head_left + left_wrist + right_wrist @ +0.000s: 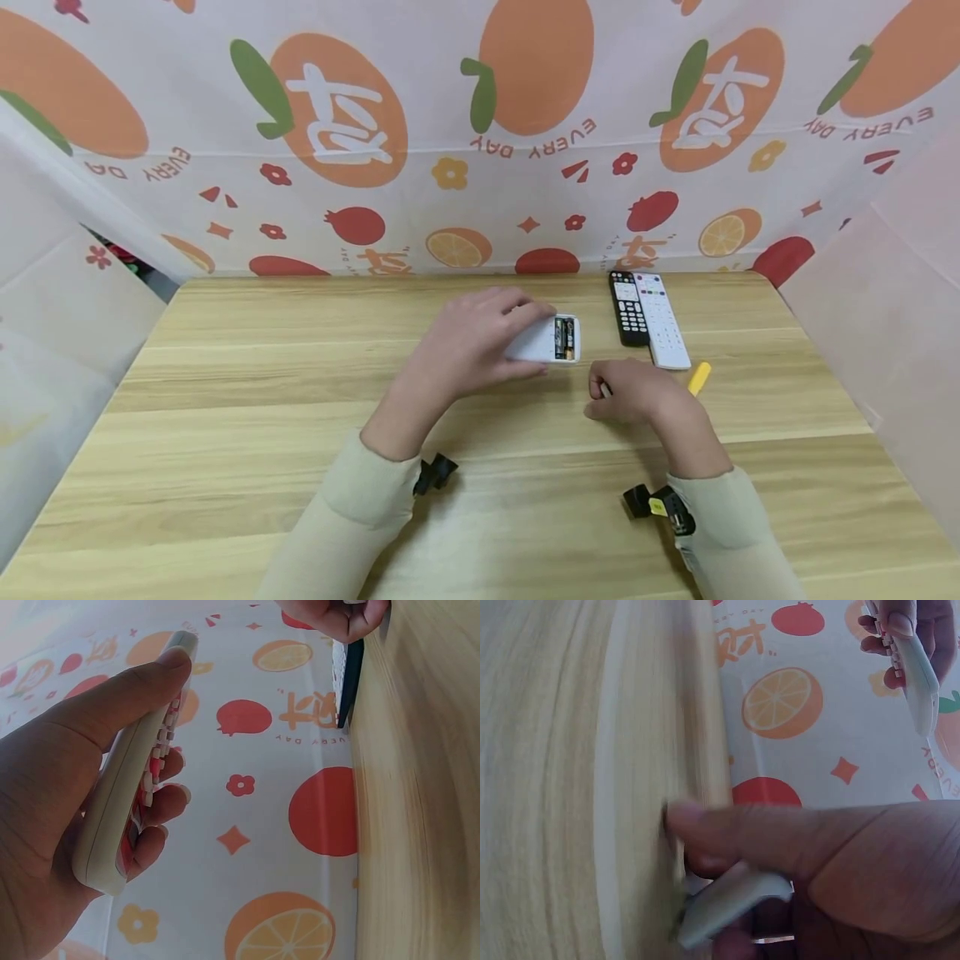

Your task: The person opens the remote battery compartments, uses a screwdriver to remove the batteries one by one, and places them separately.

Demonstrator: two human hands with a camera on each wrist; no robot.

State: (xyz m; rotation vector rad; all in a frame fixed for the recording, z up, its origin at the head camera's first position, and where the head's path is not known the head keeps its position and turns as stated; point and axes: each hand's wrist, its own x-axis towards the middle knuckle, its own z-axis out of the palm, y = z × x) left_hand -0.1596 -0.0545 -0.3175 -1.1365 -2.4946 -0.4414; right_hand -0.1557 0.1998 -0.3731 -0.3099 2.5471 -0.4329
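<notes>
My left hand grips a white remote control above the table, its back turned up. The battery bay at its right end is uncovered, and batteries lie inside. In the left wrist view, the thumb lies along one long side of the remote control and the fingers wrap the button side. To the right and nearer, my right hand is low over the table with curled fingers. It holds a small white plastic battery cover, mostly hidden by the fingers in the head view.
A black remote control and a longer white remote control lie side by side at the back right. Behind the right hand a yellow stick-shaped thing pokes out. A fruit-print curtain hangs along the table's far edge.
</notes>
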